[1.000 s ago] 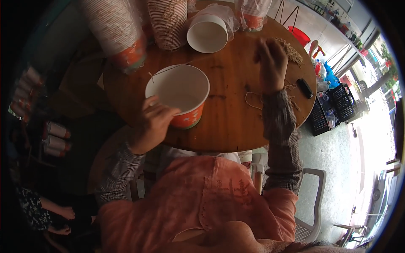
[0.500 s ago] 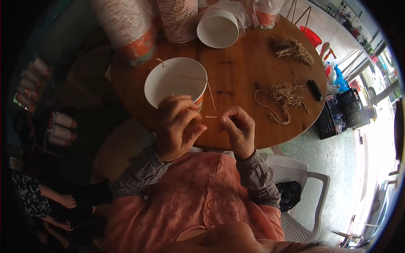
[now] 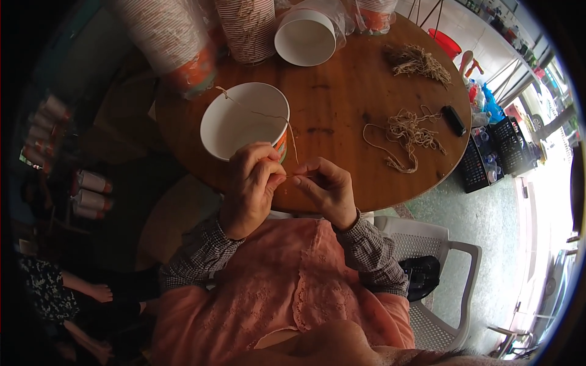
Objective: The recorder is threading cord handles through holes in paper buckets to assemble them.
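Observation:
A white paper bowl with an orange band stands on the round wooden table, near its front edge. A thin tan string runs across the bowl's mouth and hangs down its right side. My left hand pinches the string's end just in front of the bowl. My right hand pinches the same string right beside it, fingertips almost touching.
Tall stacks of paper bowls stand at the table's back left, with one open bowl beside them. Loose string piles and a bundle lie at right, near a small black object. A white plastic chair stands at lower right.
My right hand came back from the string piles at the table's far right to meet my left hand in front of the bowl. Both now pinch the string.

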A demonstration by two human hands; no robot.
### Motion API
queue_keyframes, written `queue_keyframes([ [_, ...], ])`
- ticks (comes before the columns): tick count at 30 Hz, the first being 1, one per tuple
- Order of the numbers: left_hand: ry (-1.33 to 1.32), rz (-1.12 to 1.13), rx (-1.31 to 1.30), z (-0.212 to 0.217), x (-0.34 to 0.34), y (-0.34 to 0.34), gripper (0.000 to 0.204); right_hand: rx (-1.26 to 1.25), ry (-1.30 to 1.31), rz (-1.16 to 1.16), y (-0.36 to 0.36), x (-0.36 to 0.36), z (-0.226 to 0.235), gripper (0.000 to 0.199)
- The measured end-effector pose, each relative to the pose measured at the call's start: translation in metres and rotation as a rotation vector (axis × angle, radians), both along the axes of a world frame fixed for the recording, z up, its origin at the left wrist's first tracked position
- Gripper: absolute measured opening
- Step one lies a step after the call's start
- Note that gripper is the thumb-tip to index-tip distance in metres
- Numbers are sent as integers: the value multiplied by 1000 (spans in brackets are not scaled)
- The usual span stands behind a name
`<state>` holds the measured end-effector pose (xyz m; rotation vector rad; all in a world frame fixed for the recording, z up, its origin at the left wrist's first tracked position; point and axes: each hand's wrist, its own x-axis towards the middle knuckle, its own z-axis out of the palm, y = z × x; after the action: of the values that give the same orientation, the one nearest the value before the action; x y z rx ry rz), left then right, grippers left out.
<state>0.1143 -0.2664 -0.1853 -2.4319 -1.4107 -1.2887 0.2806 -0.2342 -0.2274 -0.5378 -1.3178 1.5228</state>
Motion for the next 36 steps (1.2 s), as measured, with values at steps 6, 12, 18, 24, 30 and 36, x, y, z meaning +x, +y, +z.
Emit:
queue_keyframes([
  [6, 101, 58, 106, -2, 0, 9, 22, 38, -115, -49, 12, 1, -6, 9],
  [12, 106, 37, 212, 1, -19, 23, 24, -427, 118, 147, 42, 23, 6, 7],
  [18, -112, 61, -91, 18, -45, 19, 27, 105, 37, -689, 107, 54, -6, 6],
  [24, 108, 42, -184, 17, -31, 13, 38, 168, 40, -618, 90, 12, -33, 4],
  [30, -223, -75, -572, 15, -46, 28, 39, -7, 296, -276, 51, -37, -40, 6],
  [36, -98, -112, -435, 21, -42, 25, 40, 2, 353, -173, 41, -54, -45, 7],
])
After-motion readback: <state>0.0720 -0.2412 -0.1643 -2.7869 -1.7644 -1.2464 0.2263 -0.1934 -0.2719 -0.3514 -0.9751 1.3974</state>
